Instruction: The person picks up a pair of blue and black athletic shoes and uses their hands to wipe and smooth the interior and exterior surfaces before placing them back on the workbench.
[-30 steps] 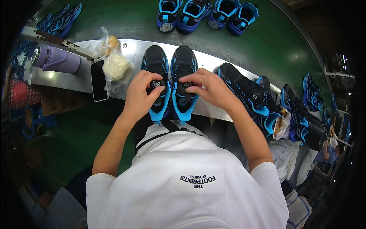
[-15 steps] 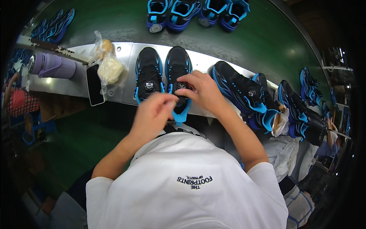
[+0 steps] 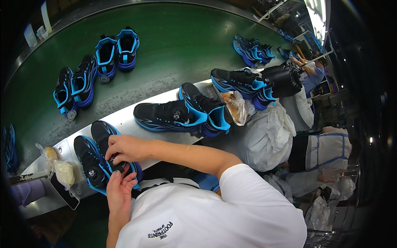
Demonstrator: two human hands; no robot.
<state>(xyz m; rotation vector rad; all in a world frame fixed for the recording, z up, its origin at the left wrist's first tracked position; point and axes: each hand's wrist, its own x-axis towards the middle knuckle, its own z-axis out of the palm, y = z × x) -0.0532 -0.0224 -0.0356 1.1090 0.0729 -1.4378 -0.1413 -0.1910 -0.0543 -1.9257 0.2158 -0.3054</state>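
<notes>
My right hand pinches the right-hand shoe at near left; my left hand touches it; its hold I cannot tell.

The bench is bare metal, smooth and shiny where the light catches it; the green surface beyond has a duller sheen, scuffed along the near side. Matt black, cloth-looking uppers on the shoes, with a glossy, plastic-looking dial. The clear bag is crinkled plastic, the white shirt soft matt cloth.
</notes>
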